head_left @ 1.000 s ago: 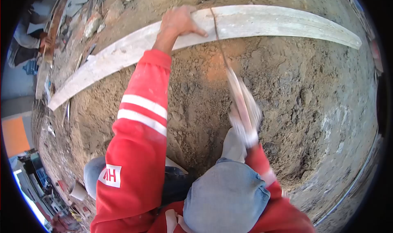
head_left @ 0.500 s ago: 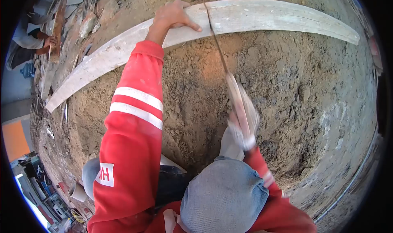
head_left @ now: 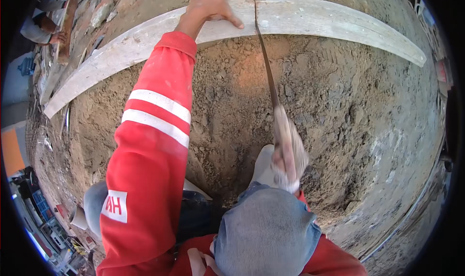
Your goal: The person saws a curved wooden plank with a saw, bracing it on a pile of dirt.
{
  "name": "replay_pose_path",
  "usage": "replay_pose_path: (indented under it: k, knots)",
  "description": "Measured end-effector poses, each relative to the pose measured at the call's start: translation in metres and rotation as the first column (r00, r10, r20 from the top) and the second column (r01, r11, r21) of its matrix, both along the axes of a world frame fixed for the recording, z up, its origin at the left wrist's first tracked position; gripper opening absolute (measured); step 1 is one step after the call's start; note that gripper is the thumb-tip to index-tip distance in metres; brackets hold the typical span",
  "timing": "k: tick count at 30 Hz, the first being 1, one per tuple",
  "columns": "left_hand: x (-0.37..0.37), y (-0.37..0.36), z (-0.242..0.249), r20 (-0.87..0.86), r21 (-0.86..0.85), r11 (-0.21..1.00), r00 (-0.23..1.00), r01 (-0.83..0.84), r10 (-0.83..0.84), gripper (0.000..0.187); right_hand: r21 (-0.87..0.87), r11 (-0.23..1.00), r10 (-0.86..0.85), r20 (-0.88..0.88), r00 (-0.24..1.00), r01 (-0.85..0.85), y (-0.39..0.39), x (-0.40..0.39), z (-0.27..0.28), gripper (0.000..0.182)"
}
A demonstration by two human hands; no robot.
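Observation:
A long pale wooden board (head_left: 329,18) lies across the dirt at the top of the view. My left hand (head_left: 211,7) grips it left of the middle, thumb on its near face. My right hand (head_left: 286,157), in a pale glove and blurred, is wrapped round the handle of a handsaw. The narrow dark blade of the handsaw (head_left: 269,75) runs up to the board's near edge, in line with a thin dark cut across the board, just right of my left hand.
My knee (head_left: 266,227) is raised at the bottom, with a boot (head_left: 264,164) beyond it. At the upper left, another person's hand (head_left: 59,37) touches a wooden plank (head_left: 68,21). Rocks (head_left: 101,12) lie near it.
My right hand and the handsaw have moved back toward my body, showing more blade below the board. The whole view has shifted slightly.

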State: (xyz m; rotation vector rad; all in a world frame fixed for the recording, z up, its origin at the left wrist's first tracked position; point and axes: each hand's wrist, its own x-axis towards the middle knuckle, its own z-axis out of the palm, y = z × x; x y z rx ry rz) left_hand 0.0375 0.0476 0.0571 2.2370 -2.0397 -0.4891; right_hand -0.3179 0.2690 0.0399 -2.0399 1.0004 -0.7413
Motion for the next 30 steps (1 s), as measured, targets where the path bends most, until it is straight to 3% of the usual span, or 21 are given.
replay_pose_path:
  k: [1, 2, 3, 5, 8, 10, 12, 13, 14, 16, 18, 19, 20, 21, 23, 25, 26, 27, 28, 30]
  knots:
    - [0.001, 0.0, -0.005, -0.005, -0.014, 0.999, 0.999, -0.033, 0.033, 0.098, -0.022, 1.0, 0.006, 0.024, 1.0, -0.005, -0.021, 0.011, 0.006, 0.069]
    - [-0.001, -0.005, -0.005, -0.012, -0.039, 0.997, 0.998, -0.061, 0.06, 0.108, -0.07, 0.995, -0.065, 0.11, 0.992, 0.073, -0.044, 0.031, -0.04, 0.065]
    - [-0.005, -0.004, -0.005, -0.012, -0.046, 0.998, 0.999, -0.042, 0.042, 0.108, 0.015, 0.994, -0.104, 0.277, 0.955, 0.104, -0.078, 0.061, -0.059, 0.062]
    - [-0.004, 0.005, -0.003, 0.012, -0.131, 0.991, 1.0, -0.026, 0.028, 0.1, -0.29, 0.95, -0.017, 0.322, 0.947, 0.116, -0.138, 0.106, -0.039, 0.062]
    - [-0.002, 0.004, -0.001, 0.015, -0.141, 0.99, 1.0, -0.015, 0.018, 0.105, -0.214, 0.973, 0.009, 0.403, 0.915, 0.085, -0.125, 0.1, -0.032, 0.061]
    - [-0.001, -0.001, -0.003, 0.01, -0.126, 0.992, 1.0, -0.022, 0.023, 0.106, -0.248, 0.964, -0.062, 0.144, 0.988, 0.096, -0.086, 0.062, -0.045, 0.062]
    - [0.006, -0.005, -0.006, -0.003, -0.114, 0.992, 0.999, -0.052, 0.052, 0.106, -0.129, 0.991, -0.01, 0.115, 0.993, 0.025, -0.026, 0.016, -0.028, 0.066]
    - [0.009, -0.01, -0.004, -0.095, -0.046, 0.998, 0.995, -0.031, 0.027, 0.106, 0.26, 0.963, -0.072, 0.013, 0.997, 0.066, 0.011, -0.01, -0.025, 0.069]
    - [0.013, -0.013, -0.008, -0.184, 0.026, 1.0, 0.983, 0.001, 0.004, 0.106, 0.273, 0.96, -0.07, 0.011, 0.998, 0.064, 0.013, -0.014, -0.023, 0.069]
    - [0.014, -0.013, -0.025, -0.153, -0.023, 1.0, 0.988, -0.017, 0.013, 0.102, 0.117, 0.993, 0.001, 0.065, 0.998, -0.009, 0.012, -0.014, -0.012, 0.07]
    - [0.014, -0.018, -0.02, -0.112, -0.112, 0.994, 0.994, -0.013, 0.001, 0.099, -0.172, 0.985, -0.011, 0.086, 0.996, 0.026, -0.046, 0.037, -0.027, 0.07]
    - [0.007, -0.014, -0.014, -0.101, -0.037, 0.999, 0.995, -0.026, 0.023, 0.108, -0.341, 0.936, -0.051, 0.11, 0.993, 0.086, -0.078, 0.061, -0.058, 0.067]
    - [0.003, -0.01, -0.006, -0.081, 0.028, 0.999, 0.996, -0.046, 0.048, 0.116, -0.379, 0.917, -0.026, 0.248, 0.968, 0.122, -0.12, 0.09, -0.078, 0.068]
    - [0.001, -0.005, -0.003, -0.065, 0.007, 0.999, 0.997, -0.049, 0.049, 0.116, -0.307, 0.94, -0.063, 0.277, 0.959, 0.15, -0.144, 0.112, -0.079, 0.071]
    - [0.0, 0.0, -0.004, -0.006, -0.069, 0.995, 0.998, -0.067, 0.066, 0.115, -0.456, 0.881, -0.042, 0.188, 0.981, 0.125, -0.151, 0.112, -0.075, 0.071]
    - [0.004, 0.001, -0.014, -0.001, -0.109, 0.993, 0.999, -0.047, 0.047, 0.106, -0.233, 0.969, -0.042, 0.18, 0.983, 0.084, -0.116, 0.085, -0.054, 0.073]
    - [0.006, -0.005, -0.013, -0.005, -0.117, 0.993, 1.0, -0.028, 0.028, 0.097, 0.151, 0.988, -0.069, 0.19, 0.979, 0.04, -0.081, 0.062, -0.04, 0.073]
    - [0.008, -0.007, -0.014, -0.011, -0.123, 0.992, 0.999, -0.037, 0.036, 0.097, -0.085, 0.996, -0.026, 0.078, 0.997, 0.033, -0.054, 0.042, -0.021, 0.074]
    - [0.01, -0.008, -0.015, -0.048, -0.089, 0.995, 0.998, -0.049, 0.045, 0.096, -0.146, 0.988, -0.051, -0.062, 0.997, 0.042, -0.02, 0.018, -0.021, 0.075]
    - [0.008, -0.012, -0.008, -0.097, 0.054, 0.997, 0.994, -0.049, 0.054, 0.095, -0.079, 0.997, -0.025, -0.04, 0.999, 0.022, 0.016, -0.011, -0.02, 0.076]
